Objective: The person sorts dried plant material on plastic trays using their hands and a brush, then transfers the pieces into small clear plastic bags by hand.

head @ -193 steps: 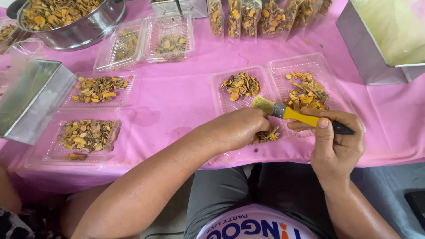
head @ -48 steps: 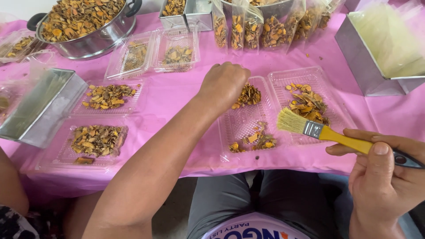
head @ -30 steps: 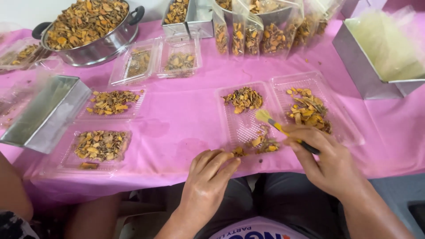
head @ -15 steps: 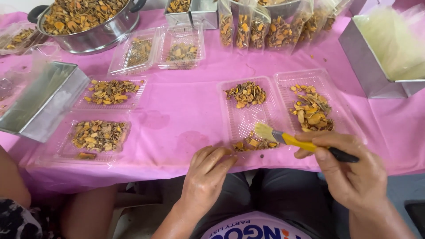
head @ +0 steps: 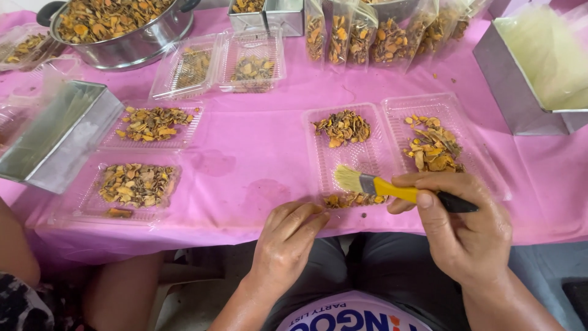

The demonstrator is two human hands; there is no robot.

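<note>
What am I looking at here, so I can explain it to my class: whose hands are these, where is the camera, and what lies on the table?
The camera sits on the person's head and looks down. The right hand holds a yellow-handled brush over a clear plastic tray of dried orange-brown pieces. The left hand rests empty at the edge of the pink tablecloth. Around lie more filled trays, a metal pot of the same pieces, filled bags and metal boxes.

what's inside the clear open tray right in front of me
The clear tray holds two heaps of dried orange-brown pieces, far and near. The brush in the right hand hides some of the near heap.
</note>
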